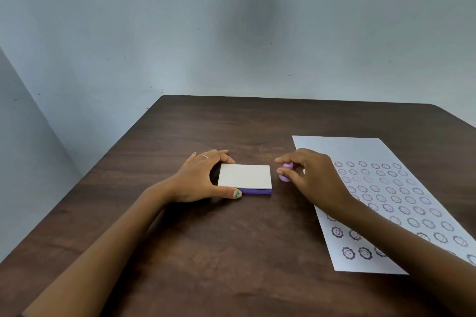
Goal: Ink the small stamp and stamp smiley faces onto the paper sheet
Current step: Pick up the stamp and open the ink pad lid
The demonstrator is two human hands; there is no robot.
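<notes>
From the head view we see the left hand (203,177) with its grip clasped around the closed ink pad (244,180) on the tabletop (231,252). Just beside it, the right hand (313,175) pinches the small lilac stamp (286,174), near the paper sheet (401,201) covered in smiley faces.

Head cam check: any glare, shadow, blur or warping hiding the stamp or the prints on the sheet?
Head view: soft, even light, no glare; wide-angle warping bends the table edges; a dark smudge on the wall; the stamp is sharp but partly hidden by the right hand; some middle prints on the paper sheet look faint.
</notes>
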